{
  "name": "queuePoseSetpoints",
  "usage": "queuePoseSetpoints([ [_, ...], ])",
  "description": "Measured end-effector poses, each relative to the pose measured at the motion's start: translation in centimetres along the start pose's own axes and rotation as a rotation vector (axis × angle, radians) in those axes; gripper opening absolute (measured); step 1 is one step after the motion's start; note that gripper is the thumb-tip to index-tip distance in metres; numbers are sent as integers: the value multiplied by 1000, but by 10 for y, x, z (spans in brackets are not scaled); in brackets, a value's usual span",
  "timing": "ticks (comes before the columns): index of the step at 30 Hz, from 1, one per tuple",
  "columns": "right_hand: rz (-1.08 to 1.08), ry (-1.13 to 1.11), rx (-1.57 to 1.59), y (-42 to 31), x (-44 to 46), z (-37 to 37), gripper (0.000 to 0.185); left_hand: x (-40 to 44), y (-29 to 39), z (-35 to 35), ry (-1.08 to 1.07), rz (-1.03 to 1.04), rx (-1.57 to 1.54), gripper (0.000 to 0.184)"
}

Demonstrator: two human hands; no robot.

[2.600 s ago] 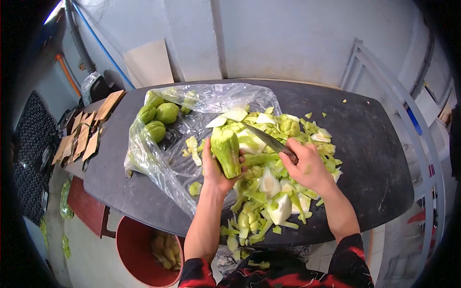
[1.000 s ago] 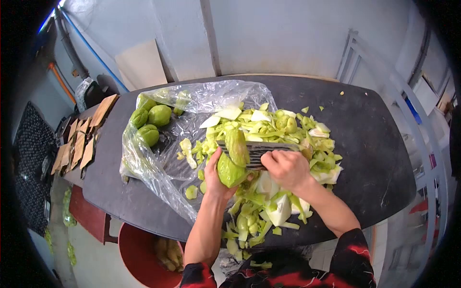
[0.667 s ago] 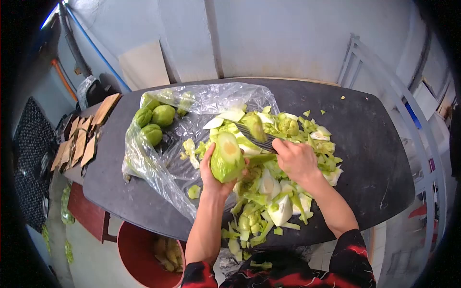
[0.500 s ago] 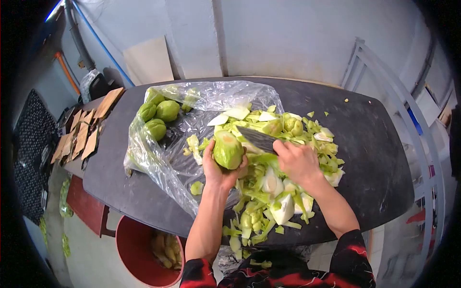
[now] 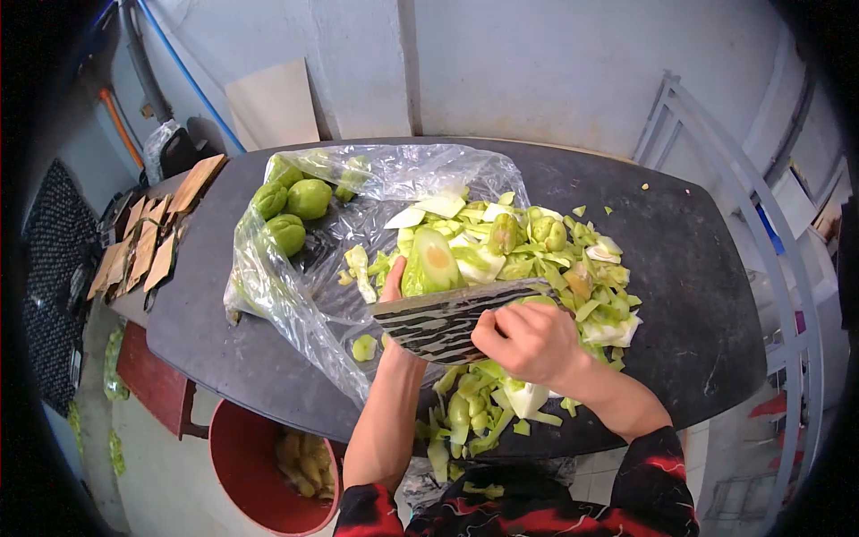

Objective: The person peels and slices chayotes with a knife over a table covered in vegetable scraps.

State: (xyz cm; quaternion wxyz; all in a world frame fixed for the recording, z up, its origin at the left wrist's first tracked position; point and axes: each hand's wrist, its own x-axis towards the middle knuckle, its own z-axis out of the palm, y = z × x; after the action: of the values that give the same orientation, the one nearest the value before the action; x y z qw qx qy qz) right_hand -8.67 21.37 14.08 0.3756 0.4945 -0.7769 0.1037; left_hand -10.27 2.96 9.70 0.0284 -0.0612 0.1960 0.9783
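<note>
My left hand [image 5: 395, 285] is wrapped round a green chayote [image 5: 430, 261] whose cut face shows a pale oval core. Most of that hand is hidden behind the broad patterned blade of a knife [image 5: 434, 324]. The knife's handle is inside my closed right hand [image 5: 537, 338], and the blade lies across the lower part of the chayote. Around and beyond both hands spreads a pile of green peels and cut pieces [image 5: 537, 255]. Whole chayotes [image 5: 309, 199] rest in a clear plastic bag [image 5: 286, 300] at the left.
The dark table [image 5: 689, 286] is under everything. A red bin [image 5: 234, 465] with yellowish pieces inside stands on the floor below its front edge. Wooden pieces [image 5: 148, 243] lie at the far left, and a grey metal railing [image 5: 752, 170] rises at the right.
The knife has moved left and toward me, its broad face now turned to view over my left hand. A cut piece now lies on the pile behind the held chayote.
</note>
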Motion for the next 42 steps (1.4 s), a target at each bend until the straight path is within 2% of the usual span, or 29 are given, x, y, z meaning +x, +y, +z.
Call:
queuePoseSetpoints([
  [1,0,-1,0,12,-1,9,10,2,2,-1,0,0,-1,46],
  [3,240,-260,-129,43,-15,37,7,0,3,-6,-40,3,188,48],
  [4,244,-254,-141,47,-23,40,7,-5,2,5,23,-22,245,45],
  [6,278,-139,-144,62,-22,41,6,-7,3,15,-34,-38,218,46],
  [9,367,-173,-63,55,-21,30,6,-9,2,3,-67,-96,144,47],
  [11,394,-168,-35,54,-16,24,9,-3,4,7,67,12,100,49],
  [14,490,-170,79,50,-8,13,8,1,7,-2,39,38,5,48],
  [16,702,-73,401,44,1,2,10,6,7,-9,1,53,-36,47],
  [19,779,-87,443,47,12,-11,12,8,3,-7,33,78,-32,49],
  [20,736,-160,390,51,8,-10,11,7,1,-5,73,90,-27,50],
  [24,569,-127,206,32,-2,-3,10,4,-12,5,134,161,10,50],
  [26,206,-58,2,20,-10,8,9,1,-17,14,177,268,18,49],
  [27,210,-57,2,15,-11,11,9,5,-18,1,178,266,21,49],
  [29,-31,1,-139,3,-11,18,8,16,-20,-34,-31,128,-56,51],
  [30,-64,76,-106,0,-11,25,11,2,-19,-11,13,92,17,52],
  [35,-89,56,-116,-7,-9,27,10,1,-23,-14,57,85,36,50],
  [37,4,-6,-207,4,-12,30,6,6,-24,-16,-51,177,-47,45],
  [38,115,-35,-127,13,-15,33,6,5,-26,-13,138,324,105,38],
  [39,115,-36,-131,18,-21,34,6,5,-24,-9,134,322,103,38],
  [42,300,-86,-31,27,-24,27,13,6,-17,-5,204,302,98,48],
])
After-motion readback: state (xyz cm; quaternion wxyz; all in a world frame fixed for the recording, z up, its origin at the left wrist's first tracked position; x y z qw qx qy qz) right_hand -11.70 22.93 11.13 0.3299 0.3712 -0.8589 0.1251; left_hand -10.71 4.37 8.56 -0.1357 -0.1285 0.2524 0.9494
